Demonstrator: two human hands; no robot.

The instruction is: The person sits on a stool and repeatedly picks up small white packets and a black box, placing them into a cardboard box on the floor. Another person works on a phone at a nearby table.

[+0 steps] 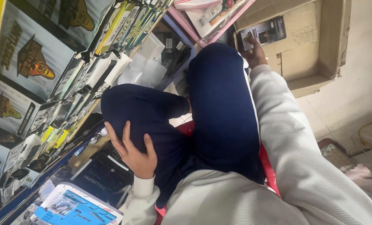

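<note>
Left hand (132, 153): laid flat, fingers spread, on the knee (148, 112).
Right hand (254, 52): closed on a dark packet (264, 32) inside the cardboard box (315, 50) (open-topped).
Room: narrow, hemmed by shelf boxes (27, 62) in black and gold.

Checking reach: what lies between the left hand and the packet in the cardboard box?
In the head view, the left hand and packet are separated by the person's navy-trousered knees.

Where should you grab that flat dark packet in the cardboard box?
Pinch the flat dark packet by its near-left edge, where the right hand already touches it. It lies flat against the cardboard box wall, so come from the open side, thumb on its face.
</note>
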